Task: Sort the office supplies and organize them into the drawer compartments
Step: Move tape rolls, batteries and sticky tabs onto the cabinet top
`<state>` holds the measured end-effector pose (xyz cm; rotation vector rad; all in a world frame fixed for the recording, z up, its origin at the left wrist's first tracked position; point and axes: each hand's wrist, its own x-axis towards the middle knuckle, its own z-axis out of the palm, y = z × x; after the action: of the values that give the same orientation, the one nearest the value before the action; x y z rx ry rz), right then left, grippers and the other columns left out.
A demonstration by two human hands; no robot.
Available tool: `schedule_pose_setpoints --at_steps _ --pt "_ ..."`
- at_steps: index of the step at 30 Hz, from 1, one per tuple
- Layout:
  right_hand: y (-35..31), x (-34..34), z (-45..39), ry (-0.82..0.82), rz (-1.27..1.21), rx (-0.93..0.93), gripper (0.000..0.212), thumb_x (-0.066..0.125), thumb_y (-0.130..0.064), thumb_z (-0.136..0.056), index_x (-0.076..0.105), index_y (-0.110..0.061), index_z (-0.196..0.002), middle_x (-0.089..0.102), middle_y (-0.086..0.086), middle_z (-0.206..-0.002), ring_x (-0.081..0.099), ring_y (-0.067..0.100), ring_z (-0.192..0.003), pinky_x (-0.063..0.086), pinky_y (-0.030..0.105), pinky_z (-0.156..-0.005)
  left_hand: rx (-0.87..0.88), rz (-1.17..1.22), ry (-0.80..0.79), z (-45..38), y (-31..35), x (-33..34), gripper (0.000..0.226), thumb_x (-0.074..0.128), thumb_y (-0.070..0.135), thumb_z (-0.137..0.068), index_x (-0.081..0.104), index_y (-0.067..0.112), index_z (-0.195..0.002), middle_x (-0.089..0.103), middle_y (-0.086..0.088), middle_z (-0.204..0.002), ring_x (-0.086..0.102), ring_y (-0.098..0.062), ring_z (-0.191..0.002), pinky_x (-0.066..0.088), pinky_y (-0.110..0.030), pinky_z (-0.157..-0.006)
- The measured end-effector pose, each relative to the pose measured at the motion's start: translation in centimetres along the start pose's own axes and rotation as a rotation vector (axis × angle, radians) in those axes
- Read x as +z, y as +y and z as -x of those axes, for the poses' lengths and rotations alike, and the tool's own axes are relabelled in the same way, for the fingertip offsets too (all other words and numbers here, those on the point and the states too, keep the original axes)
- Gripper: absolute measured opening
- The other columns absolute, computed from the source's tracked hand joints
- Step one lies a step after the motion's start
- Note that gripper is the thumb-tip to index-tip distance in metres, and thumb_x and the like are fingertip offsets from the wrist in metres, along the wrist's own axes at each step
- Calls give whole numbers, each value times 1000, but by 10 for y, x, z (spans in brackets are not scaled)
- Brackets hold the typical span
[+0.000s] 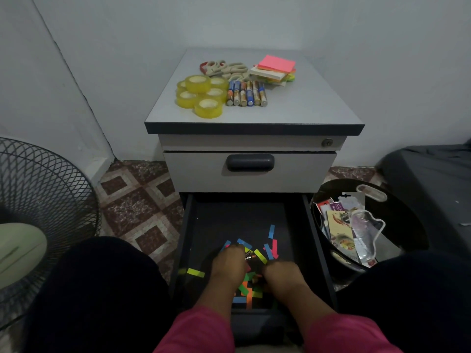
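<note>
Pale wall [254, 21], patterned tile floor [132, 200] — fan [38, 187] left

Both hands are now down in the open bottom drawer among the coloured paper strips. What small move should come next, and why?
Probably lift the left hand out with the small metallic cylinder, likely a battery, at its fingertips, and lay it beside the row of batteries on the grey cabinet top, where like items are already grouped.

You see glossy yellow tape rolls [201, 95] near the cabinet top's [318, 105] left edge; that top is smooth, matt laminate. Batteries [246, 94] beside them have shiny wrappers. Paper note pads [275, 68] lie matt toward the back edge. Bright paper strips [271, 231] litter the dark matt drawer [229, 215].
</note>
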<state>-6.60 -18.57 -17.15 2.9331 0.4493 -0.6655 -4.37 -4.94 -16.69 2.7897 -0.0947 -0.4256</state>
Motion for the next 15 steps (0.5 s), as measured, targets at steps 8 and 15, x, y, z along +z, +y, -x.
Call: schedule_pose_setpoints --at_steps 8,15 --pt "0 -25 6 206 -610 189 16 58 -27 -90 63 -21 -105 65 -2 -98 62 14 -89 53 29 -78 -138 300 145 8 2 -23 6 59 19 -89 53 19 -88 61 -3 -95 57 -15 -83 42 -26 -65" --pt "-3 -96 15 697 -1014 149 16 61 -19 -90 67 -21 -104 66 -1 -92 61 6 -81 48 18 -67 -4 739 624 9 21 -96 11 60 14 -90 69 16 -95 64 -2 -82 61 -19 -76 51 -33 -66"
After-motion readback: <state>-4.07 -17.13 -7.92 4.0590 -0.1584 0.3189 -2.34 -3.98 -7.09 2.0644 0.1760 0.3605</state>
